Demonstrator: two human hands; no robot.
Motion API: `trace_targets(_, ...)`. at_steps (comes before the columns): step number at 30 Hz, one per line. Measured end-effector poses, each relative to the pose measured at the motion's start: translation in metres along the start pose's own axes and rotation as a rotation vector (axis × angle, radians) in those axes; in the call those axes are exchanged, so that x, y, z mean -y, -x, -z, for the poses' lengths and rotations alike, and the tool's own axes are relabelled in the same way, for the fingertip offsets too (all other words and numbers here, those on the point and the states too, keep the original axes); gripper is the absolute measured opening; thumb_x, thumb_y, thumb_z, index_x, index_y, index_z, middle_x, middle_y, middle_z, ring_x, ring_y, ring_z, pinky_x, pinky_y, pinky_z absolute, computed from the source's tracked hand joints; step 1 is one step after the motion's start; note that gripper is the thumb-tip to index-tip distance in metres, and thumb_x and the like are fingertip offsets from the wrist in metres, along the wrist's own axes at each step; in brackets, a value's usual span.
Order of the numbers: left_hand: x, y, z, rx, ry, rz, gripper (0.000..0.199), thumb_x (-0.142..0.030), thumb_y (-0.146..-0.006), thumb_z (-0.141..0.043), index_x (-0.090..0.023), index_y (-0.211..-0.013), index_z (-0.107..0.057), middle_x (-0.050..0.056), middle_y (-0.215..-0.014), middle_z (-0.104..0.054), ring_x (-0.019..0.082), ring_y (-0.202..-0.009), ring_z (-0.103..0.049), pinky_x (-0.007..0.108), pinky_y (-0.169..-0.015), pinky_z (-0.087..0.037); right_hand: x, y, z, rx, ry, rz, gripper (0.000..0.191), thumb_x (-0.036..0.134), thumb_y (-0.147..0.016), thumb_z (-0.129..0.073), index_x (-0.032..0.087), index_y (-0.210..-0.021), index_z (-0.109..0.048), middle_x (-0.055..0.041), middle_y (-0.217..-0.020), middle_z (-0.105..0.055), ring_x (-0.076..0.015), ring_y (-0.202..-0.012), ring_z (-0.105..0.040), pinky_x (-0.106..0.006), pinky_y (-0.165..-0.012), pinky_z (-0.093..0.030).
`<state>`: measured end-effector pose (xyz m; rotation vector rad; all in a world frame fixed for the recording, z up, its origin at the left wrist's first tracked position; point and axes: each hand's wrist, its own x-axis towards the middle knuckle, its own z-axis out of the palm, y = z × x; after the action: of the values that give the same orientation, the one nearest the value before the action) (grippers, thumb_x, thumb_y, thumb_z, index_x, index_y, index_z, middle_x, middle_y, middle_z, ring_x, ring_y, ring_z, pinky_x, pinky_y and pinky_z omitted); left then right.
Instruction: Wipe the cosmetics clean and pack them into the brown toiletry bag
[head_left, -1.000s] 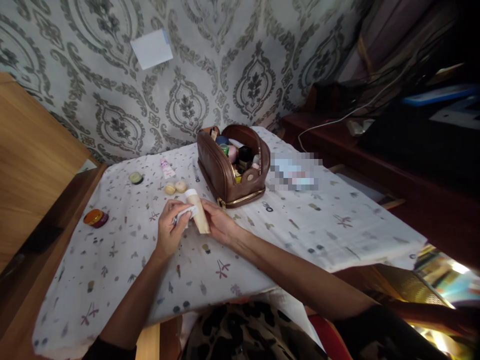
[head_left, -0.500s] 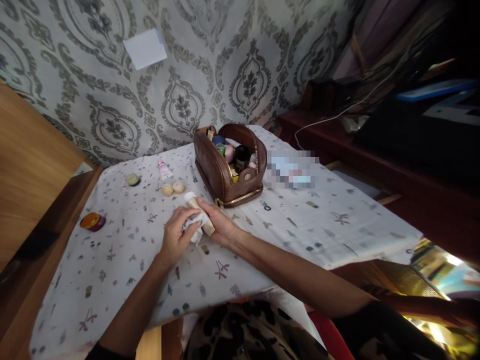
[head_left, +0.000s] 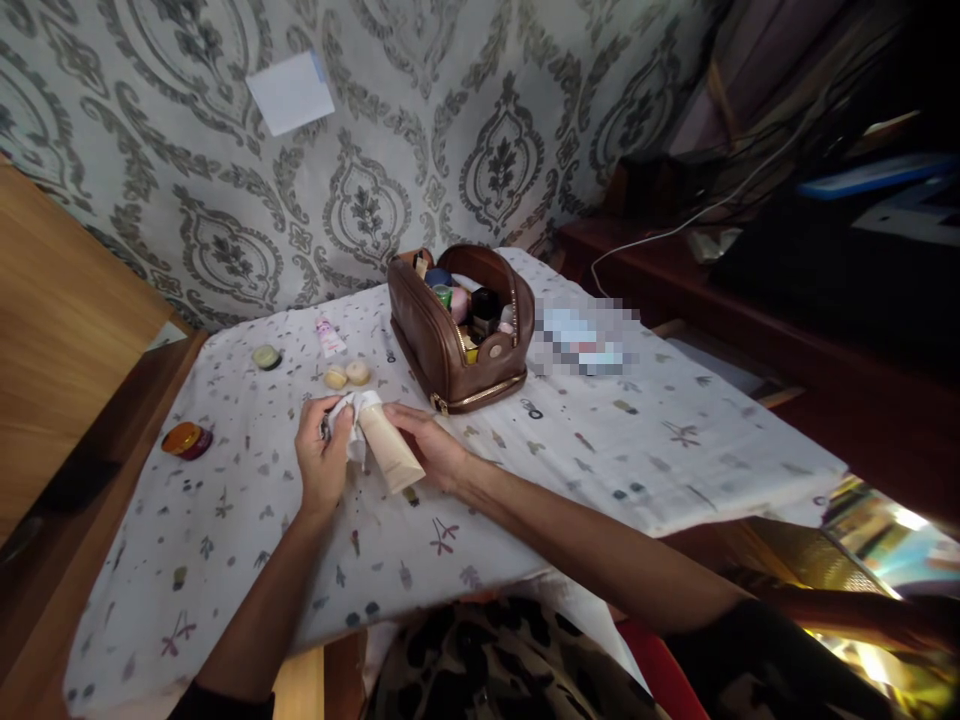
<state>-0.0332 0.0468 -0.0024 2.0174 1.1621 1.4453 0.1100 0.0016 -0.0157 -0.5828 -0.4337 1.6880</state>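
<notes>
My right hand [head_left: 433, 447] grips a beige squeeze tube [head_left: 391, 452] with a white cap, tilted cap-end up and to the left. A crumpled white wipe [head_left: 349, 428] is pinched in my left hand [head_left: 322, 455], close against the capped end of the tube. Just beyond my hands lie two small round cream-coloured pieces [head_left: 347, 375]. The brown cosmetic bag [head_left: 442, 365] stands unzipped behind my right hand, with several bottles and jars inside.
On the cloth-covered table [head_left: 517, 510] are a pink-and-white tube [head_left: 328, 337], a small jar with a pale green lid [head_left: 265, 357] and an orange-lidded jar [head_left: 187, 440]. A blurred pale-blue item [head_left: 581, 338] lies right of the bag. A white cable [head_left: 675, 232] runs over the dark furniture.
My left hand has moved left with the wipe, from the tube's body to its capped end. More of the tube's beige side now shows.
</notes>
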Motion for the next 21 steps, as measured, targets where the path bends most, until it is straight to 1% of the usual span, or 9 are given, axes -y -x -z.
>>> trace_targets(2,0.001,0.000,0.000,0.023,0.020,0.034,0.018,-0.036,-0.088,-0.059,-0.020,-0.093,-0.064,0.001,-0.087,-0.063,0.016,-0.084,-0.059,0.028,-0.080,-0.047,0.000,-0.001,0.000,-0.016,-0.025,-0.007,0.022,0.029,-0.068,-0.080,0.015,-0.081,-0.069,0.0010,-0.069,-0.067,-0.0115,-0.062,-0.055,-0.023,-0.060,-0.043)
trace_targets(5,0.001,0.000,0.000,0.056,0.032,0.037,0.019,-0.037,-0.089,-0.059,-0.019,-0.094,-0.065,0.001,-0.088,-0.065,0.016,-0.084,-0.060,0.027,-0.079,-0.048,0.000,-0.002,0.000,-0.040,-0.063,0.004,0.021,0.028,-0.070,-0.079,0.014,-0.082,-0.069,0.0007,-0.069,-0.067,-0.0116,-0.062,-0.056,-0.023,-0.061,-0.044)
trace_targets(9,0.000,0.001,-0.001,0.118,0.031,0.011,0.021,-0.037,-0.089,-0.059,-0.019,-0.097,-0.066,0.002,-0.089,-0.066,0.017,-0.084,-0.061,0.028,-0.079,-0.048,0.003,-0.004,-0.001,-0.031,-0.094,0.034,0.020,0.030,-0.075,-0.077,0.015,-0.084,-0.067,-0.0011,-0.075,-0.069,-0.0148,-0.072,-0.061,-0.026,-0.071,-0.048)
trace_targets(12,0.000,0.002,-0.001,0.173,0.054,-0.013,0.022,-0.038,-0.089,-0.059,-0.019,-0.097,-0.067,0.002,-0.089,-0.067,0.017,-0.083,-0.062,0.027,-0.078,-0.049,0.005,-0.006,0.002,-0.033,-0.126,0.036,0.022,0.033,-0.077,-0.077,0.016,-0.087,-0.066,-0.0010,-0.079,-0.070,-0.0156,-0.076,-0.062,-0.028,-0.074,-0.049)
trace_targets(16,0.000,0.000,0.002,0.239,0.096,-0.027,0.024,-0.040,-0.090,-0.058,-0.019,-0.096,-0.068,0.003,-0.090,-0.069,0.018,-0.085,-0.064,0.028,-0.080,-0.050,0.008,-0.009,0.006,-0.054,-0.192,0.029,0.020,0.029,-0.078,-0.077,0.018,-0.089,-0.065,0.0022,-0.078,-0.069,-0.0129,-0.072,-0.060,-0.025,-0.070,-0.048)
trace_targets(21,-0.001,-0.002,0.007,0.281,0.129,-0.037,0.031,-0.047,-0.090,-0.057,-0.020,-0.098,-0.068,0.005,-0.093,-0.069,0.020,-0.088,-0.063,0.031,-0.082,-0.050,0.012,-0.007,0.005,-0.031,-0.206,0.030,0.021,0.024,-0.076,-0.077,0.020,-0.091,-0.063,0.0042,-0.078,-0.068,-0.0127,-0.070,-0.061,-0.025,-0.065,-0.051)
